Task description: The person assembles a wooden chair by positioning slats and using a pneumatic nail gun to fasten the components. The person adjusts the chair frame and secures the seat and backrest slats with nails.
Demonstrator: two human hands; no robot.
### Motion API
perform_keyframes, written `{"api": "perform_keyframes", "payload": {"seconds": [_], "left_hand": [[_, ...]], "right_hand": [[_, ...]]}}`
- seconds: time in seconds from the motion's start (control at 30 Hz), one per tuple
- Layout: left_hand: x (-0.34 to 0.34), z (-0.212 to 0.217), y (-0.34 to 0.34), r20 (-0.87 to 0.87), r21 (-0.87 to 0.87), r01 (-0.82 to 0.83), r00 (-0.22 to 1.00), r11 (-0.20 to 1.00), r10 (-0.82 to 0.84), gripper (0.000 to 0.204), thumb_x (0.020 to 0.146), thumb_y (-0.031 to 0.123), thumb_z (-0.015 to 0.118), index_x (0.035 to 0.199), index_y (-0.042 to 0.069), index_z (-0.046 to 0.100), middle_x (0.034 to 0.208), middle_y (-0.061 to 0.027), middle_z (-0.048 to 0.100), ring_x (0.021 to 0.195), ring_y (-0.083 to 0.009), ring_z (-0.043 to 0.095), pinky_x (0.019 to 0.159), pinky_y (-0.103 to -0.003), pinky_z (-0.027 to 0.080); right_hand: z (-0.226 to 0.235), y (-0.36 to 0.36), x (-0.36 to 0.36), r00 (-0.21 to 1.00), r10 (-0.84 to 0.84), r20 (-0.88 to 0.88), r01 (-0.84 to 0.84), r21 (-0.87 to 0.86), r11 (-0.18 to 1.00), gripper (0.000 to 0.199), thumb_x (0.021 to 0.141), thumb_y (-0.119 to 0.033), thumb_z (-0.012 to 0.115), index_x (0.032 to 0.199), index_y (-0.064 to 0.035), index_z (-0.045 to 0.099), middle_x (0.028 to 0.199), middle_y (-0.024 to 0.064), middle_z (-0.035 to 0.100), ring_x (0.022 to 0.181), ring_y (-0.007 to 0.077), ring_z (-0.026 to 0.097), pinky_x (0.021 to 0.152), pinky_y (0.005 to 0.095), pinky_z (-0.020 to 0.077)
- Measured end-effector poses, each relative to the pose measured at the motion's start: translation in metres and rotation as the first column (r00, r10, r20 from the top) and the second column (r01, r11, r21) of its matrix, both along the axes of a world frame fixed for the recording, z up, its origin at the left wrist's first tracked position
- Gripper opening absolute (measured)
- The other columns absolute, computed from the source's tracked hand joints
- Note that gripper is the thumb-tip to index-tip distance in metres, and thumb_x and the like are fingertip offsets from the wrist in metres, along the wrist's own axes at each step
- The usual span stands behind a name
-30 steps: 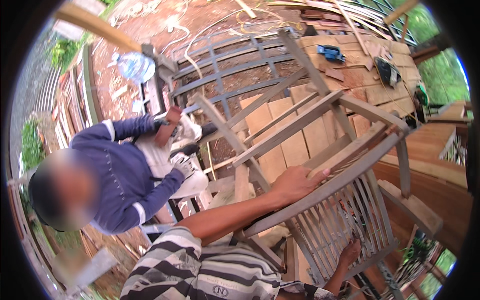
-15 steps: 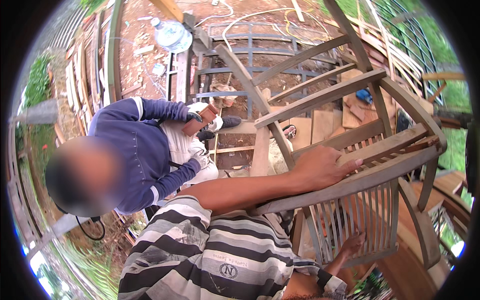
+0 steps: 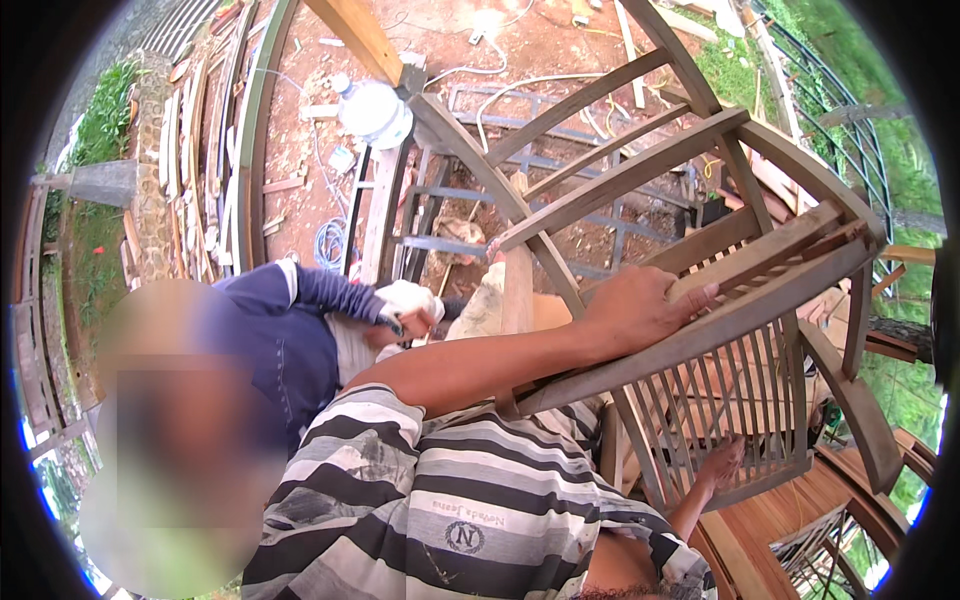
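Note:
A weathered grey-brown wooden folding chair (image 3: 630,180) with slatted panels is held tilted in front of me and to my right. My left hand (image 3: 645,305) is closed over a rail near its armrest, thumb along the wood. Lower down, my right hand (image 3: 722,462) grips the lower part of the slatted panel (image 3: 700,410); the slats and frame partly hide its fingers. At my left, a co-worker in a dark blue long-sleeved top (image 3: 285,345) has a gloved hand (image 3: 405,305) near the lap.
A large clear water bottle (image 3: 375,112) stands on a post at the back left. Dark metal framing (image 3: 520,195) lies beyond the chair. Timber planks (image 3: 190,150) are stacked far left. Reddish-brown wooden frames (image 3: 790,500) lie low at the right. Cables trail over the dirt.
My view has shifted, and I have moved forward with the chair still in both hands. The co-worker now appears lower and leans closer; the reddish-brown block held earlier is no longer plainly seen.

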State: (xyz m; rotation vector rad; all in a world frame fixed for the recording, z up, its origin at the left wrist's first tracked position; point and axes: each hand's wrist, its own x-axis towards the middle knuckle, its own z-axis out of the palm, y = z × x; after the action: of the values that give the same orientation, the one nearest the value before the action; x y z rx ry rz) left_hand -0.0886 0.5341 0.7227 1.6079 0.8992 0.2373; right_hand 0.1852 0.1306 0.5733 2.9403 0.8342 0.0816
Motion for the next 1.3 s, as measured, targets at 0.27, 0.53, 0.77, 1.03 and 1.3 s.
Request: {"api": "perform_keyframes", "payload": {"seconds": [0.27, 0.53, 0.77, 1.03, 1.3], "left_hand": [[-0.013, -0.038, 0.179, 0.164, 0.030, 0.013, 0.986, 0.999, -0.018, 0.075, 0.096, 0.073, 0.049, 0.095, 0.004, 0.080, 0.074, -0.0209, 0.071, 0.075, -0.0390, 0.072, 0.074, -0.049, 0.055], [-0.022, -0.063, 0.290, 0.200, 0.022, -0.049, 0.979, 0.999, 0.043, 0.076, 0.095, 0.073, 0.052, 0.093, 0.002, 0.079, 0.080, -0.0239, 0.072, 0.080, -0.0415, 0.072, 0.079, -0.050, 0.055], [0.023, -0.136, 0.401, 0.179, 0.103, -0.111, 0.980, 0.989, 0.091, 0.077, 0.094, 0.074, 0.052, 0.094, 0.002, 0.079, 0.081, -0.0235, 0.072, 0.082, -0.0406, 0.072, 0.079, -0.049, 0.055], [0.081, -0.184, 0.550, 0.129, 0.135, -0.092, 0.989, 0.987, 0.074, 0.079, 0.094, 0.076, 0.050, 0.096, 0.003, 0.079, 0.079, -0.0232, 0.072, 0.080, -0.0408, 0.072, 0.076, -0.050, 0.055], [0.079, -0.256, 0.724, 0.207, 0.091, -0.155, 0.969, 0.984, 0.133, 0.073, 0.094, 0.074, 0.052, 0.103, 0.007, 0.080, 0.081, -0.0233, 0.073, 0.084, -0.0402, 0.074, 0.078, -0.048, 0.056]], "right_hand": [[-0.026, 0.172, 0.035, 0.997, -0.025, 0.075, 0.017, 0.108, 0.994, 0.027, 0.104, -0.020, 0.054, 0.114, 0.0042, 0.063, 0.108, 0.0241, 0.069, 0.102, 0.0427, 0.064, 0.088, 0.0514, 0.0484], [-0.032, 0.296, 0.058, 0.978, 0.155, 0.140, -0.174, 0.135, 0.975, 0.030, 0.106, -0.021, 0.051, 0.119, 0.0045, 0.062, 0.109, 0.0281, 0.068, 0.100, 0.0460, 0.064, 0.086, 0.0522, 0.0488], [-0.137, 0.447, 0.103, 0.997, 0.066, 0.045, -0.070, 0.109, 0.992, 0.023, 0.104, -0.020, 0.054, 0.111, 0.0000, 0.064, 0.102, 0.0231, 0.069, 0.097, 0.0415, 0.065, 0.084, 0.0511, 0.0485], [-0.178, 0.585, 0.139, 0.997, 0.062, 0.051, -0.067, 0.096, 0.993, 0.037, 0.107, -0.032, 0.052, 0.117, 0.0022, 0.062, 0.109, 0.0276, 0.067, 0.102, 0.0455, 0.064, 0.086, 0.0527, 0.0480], [-0.236, 0.746, 0.170, 0.946, 0.187, 0.263, -0.220, 0.101, 0.970, 0.034, 0.104, -0.027, 0.058, 0.122, 0.0015, 0.063, 0.115, 0.0247, 0.069, 0.107, 0.0438, 0.064, 0.091, 0.0517, 0.0485]]}}
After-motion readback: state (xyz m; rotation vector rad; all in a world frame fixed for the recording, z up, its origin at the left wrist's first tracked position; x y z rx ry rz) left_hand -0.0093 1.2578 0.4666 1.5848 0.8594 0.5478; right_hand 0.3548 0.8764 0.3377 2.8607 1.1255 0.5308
